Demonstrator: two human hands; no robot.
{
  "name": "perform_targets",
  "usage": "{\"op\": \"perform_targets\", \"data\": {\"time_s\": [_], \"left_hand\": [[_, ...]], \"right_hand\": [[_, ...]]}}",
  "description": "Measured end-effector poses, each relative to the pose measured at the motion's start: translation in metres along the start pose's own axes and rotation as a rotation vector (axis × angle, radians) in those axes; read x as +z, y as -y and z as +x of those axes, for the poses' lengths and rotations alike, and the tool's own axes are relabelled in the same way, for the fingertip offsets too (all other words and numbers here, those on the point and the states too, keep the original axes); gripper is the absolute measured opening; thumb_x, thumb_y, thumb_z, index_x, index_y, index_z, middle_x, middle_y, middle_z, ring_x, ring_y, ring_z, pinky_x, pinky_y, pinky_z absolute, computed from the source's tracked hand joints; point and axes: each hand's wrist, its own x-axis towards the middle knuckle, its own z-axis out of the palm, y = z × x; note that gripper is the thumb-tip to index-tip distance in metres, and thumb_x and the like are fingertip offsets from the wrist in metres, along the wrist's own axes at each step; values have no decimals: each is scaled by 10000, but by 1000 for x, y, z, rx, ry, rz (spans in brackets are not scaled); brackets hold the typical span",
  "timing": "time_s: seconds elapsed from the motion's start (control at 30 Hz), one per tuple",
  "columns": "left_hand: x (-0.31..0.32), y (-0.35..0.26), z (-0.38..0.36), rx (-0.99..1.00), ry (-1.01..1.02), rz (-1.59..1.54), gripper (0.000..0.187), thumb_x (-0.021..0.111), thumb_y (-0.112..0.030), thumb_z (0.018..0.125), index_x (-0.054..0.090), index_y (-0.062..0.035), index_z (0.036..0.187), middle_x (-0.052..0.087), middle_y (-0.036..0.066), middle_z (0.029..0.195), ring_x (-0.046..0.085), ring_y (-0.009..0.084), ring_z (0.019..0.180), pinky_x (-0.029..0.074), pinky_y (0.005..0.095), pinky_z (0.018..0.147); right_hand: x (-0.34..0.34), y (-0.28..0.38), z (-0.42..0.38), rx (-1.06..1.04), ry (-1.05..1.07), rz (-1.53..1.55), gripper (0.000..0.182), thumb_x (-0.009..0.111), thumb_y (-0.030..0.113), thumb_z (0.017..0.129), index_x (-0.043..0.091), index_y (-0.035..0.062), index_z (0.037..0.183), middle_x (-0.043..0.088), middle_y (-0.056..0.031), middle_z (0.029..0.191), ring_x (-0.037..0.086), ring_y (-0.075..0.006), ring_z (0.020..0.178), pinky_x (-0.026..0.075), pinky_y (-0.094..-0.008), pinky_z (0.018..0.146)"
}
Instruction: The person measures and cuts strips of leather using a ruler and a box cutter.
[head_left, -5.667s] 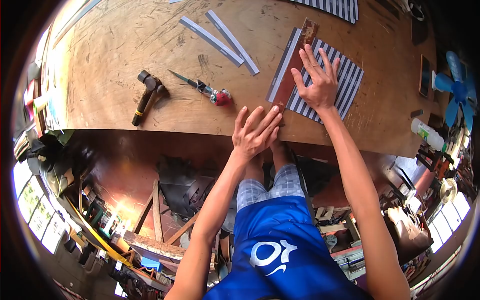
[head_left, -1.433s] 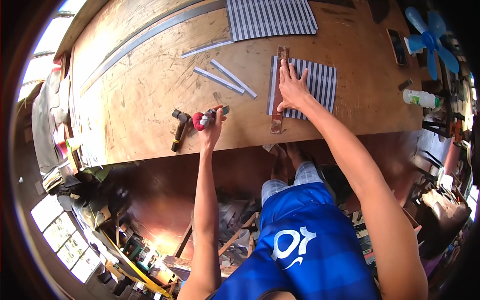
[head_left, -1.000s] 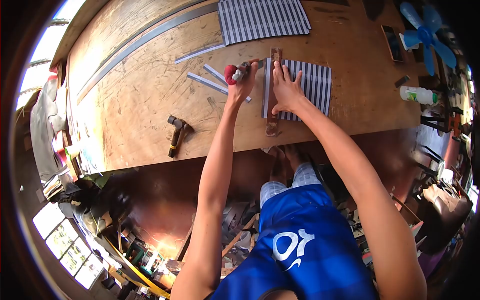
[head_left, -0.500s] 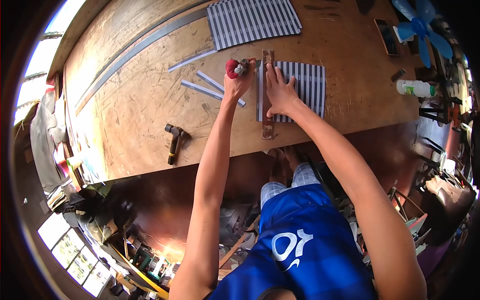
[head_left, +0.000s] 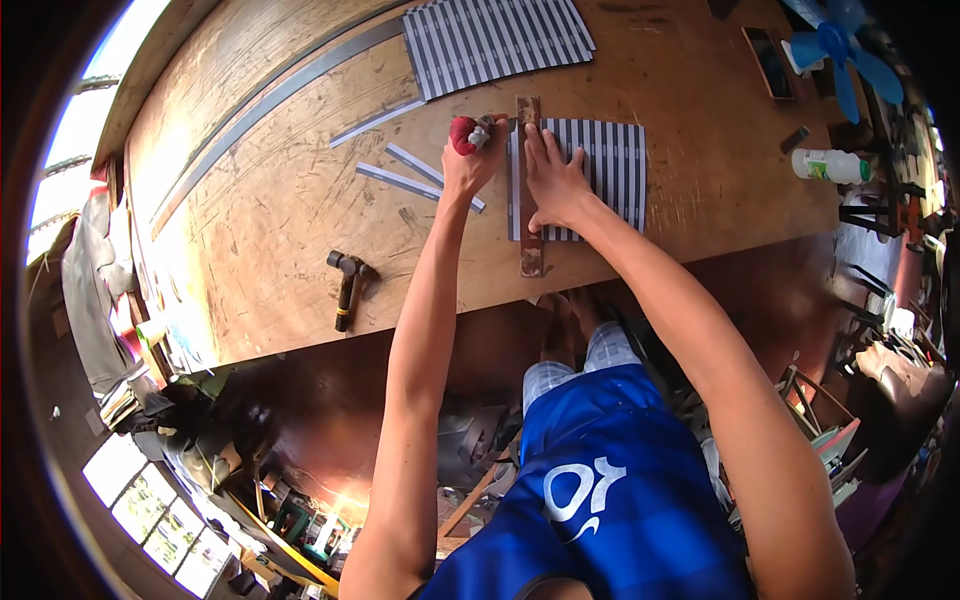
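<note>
My left hand (head_left: 474,168) is closed around a tool with a red-and-grey wrapped handle (head_left: 463,136). Its working end points at the upper part of a rusty brown metal bar (head_left: 530,258) and is hard to make out. Spread flat, my right hand (head_left: 556,180) presses on that bar and on the striped sheet (head_left: 622,180) under it. The sheet has dark and pale stripes, and a narrow margin of it shows left of the bar. Several cut strips (head_left: 400,186) lie left of my left hand.
A stack of striped sheets (head_left: 500,45) lies at the back of the wooden table (head_left: 270,200). A hammer (head_left: 346,290) rests near the front edge. Along the left runs a long metal strip (head_left: 270,100). A phone (head_left: 768,62), blue fan (head_left: 835,42) and white bottle (head_left: 828,166) are at the right.
The view has shifted slightly, so things on the table appear a little farther left. My left hand keeps the tool near the bar's upper end, and my right hand stays pressed down.
</note>
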Motion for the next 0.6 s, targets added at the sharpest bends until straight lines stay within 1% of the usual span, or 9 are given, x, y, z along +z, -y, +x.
{"op": "perform_targets", "data": {"time_s": [0.17, 0.23, 0.37, 0.43, 0.47, 0.53, 0.6], "left_hand": [[1, -1, 6, 2, 12, -4, 305, 708, -396, 905, 760, -100, 958, 719, 189, 819, 708, 407, 844, 540, 453, 709], [3, 1, 10, 66, -22, 77, 340, 690, -408, 907, 714, -70, 925, 716, 201, 818, 696, 433, 850, 535, 481, 713], [-1, -16, 10, 45, -7, 143, 368, 663, -425, 910, 664, -57, 900, 712, 204, 808, 683, 452, 844, 529, 507, 708], [1, -17, 12, 104, -4, 231, 363, 647, -425, 904, 658, -62, 899, 710, 205, 805, 676, 462, 839, 528, 522, 704], [2, -18, 12, 103, -2, 232, 363, 647, -425, 904, 658, -62, 899, 710, 205, 805, 676, 462, 839, 528, 522, 704], [2, -22, 13, 46, 1, 265, 357, 735, -412, 886, 699, -57, 893, 688, 149, 833, 693, 400, 888, 532, 455, 767], [-1, -28, 12, 19, 8, 253, 359, 738, -412, 881, 684, -59, 907, 697, 157, 853, 692, 405, 900, 532, 456, 766]], "right_hand": [[1, 0, 0, 0, 2, -22, 1420, 930, 521, 564, 150, -148, 1545, -23, -276, 1675, 99, -428, 1550, 360, -765, 1041], [0, 1, -1, 13, 1, -63, 1406, 924, 521, 568, 161, -152, 1539, -8, -267, 1676, 109, -414, 1550, 383, -728, 1058], [2, 1, 1, 12, 1, -64, 1411, 921, 532, 567, 160, -147, 1542, 1, -265, 1677, 110, -409, 1551, 385, -728, 1054], [3, 1, 1, 14, -12, -64, 1414, 919, 541, 565, 161, -142, 1544, 12, -261, 1678, 114, -402, 1552, 390, -728, 1048], [3, 1, 1, 14, -11, -62, 1414, 919, 541, 565, 161, -142, 1544, 12, -261, 1678, 114, -402, 1552, 390, -728, 1048], [3, 1, 0, 15, -17, -71, 1419, 919, 544, 562, 161, -142, 1544, 12, -256, 1680, 116, -396, 1552, 391, -724, 1052], [2, 1, 0, 16, -14, -70, 1421, 919, 547, 560, 159, -141, 1545, 10, -254, 1680, 119, -395, 1551, 394, -723, 1051]]}}
